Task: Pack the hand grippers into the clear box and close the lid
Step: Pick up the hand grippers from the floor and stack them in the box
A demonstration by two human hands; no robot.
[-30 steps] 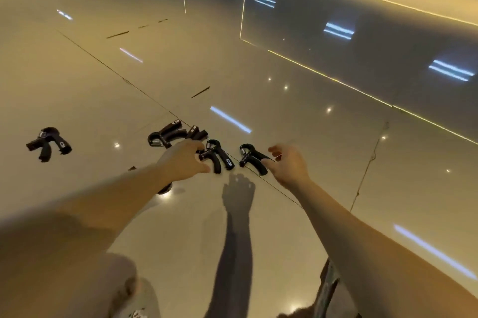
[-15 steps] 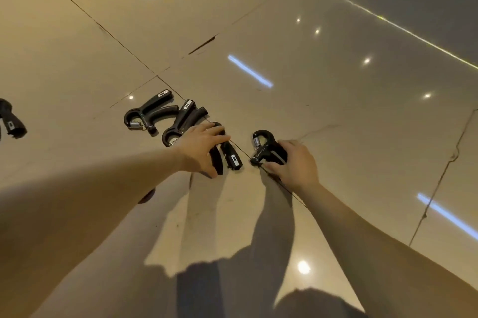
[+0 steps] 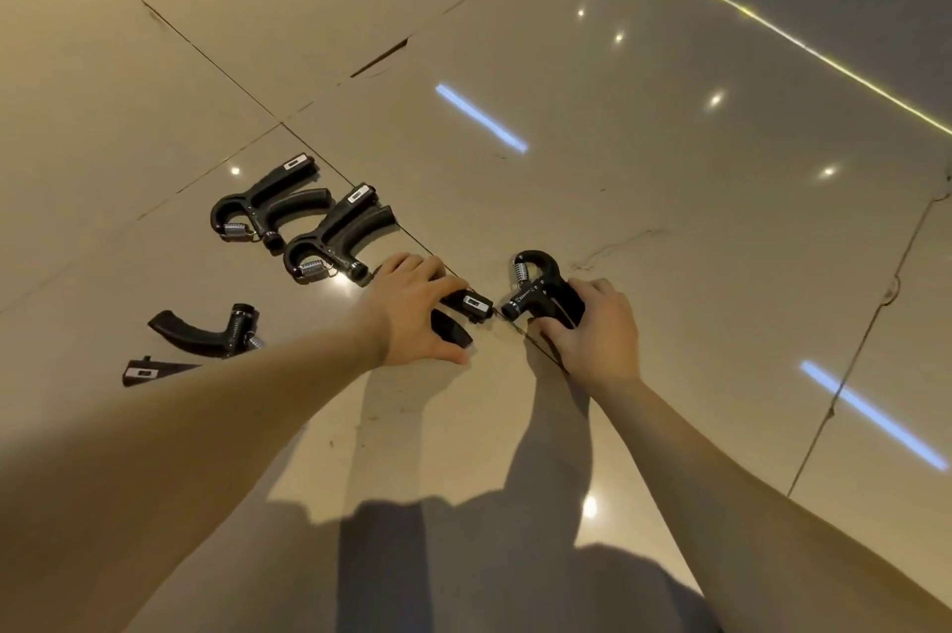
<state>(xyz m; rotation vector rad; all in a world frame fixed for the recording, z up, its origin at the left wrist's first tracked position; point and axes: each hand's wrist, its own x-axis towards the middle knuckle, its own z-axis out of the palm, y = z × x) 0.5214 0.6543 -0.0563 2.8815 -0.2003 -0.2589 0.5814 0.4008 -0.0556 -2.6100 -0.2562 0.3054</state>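
Note:
Several black hand grippers lie on the glossy floor. My left hand (image 3: 414,313) covers one hand gripper (image 3: 466,310), fingers curled over its handles, thumb on the floor side. My right hand (image 3: 592,331) grips the handles of another hand gripper (image 3: 536,279), its spring loop pointing away from me. Two more grippers lie side by side further left, one (image 3: 268,207) and the other (image 3: 337,235). A fifth gripper (image 3: 206,333) lies near my left forearm, partly hidden by it. No clear box is in view.
The beige tiled floor (image 3: 669,220) has dark grout lines and a crack at the right. Ceiling lights reflect on it. A darker floor band with a yellow strip (image 3: 772,29) runs at the top right. My shadow falls below the hands.
The view has tilted further down and closer. My right hand has closed round its gripper's handles. My left hand has settled further over its gripper. A gripper by my left forearm has come into view.

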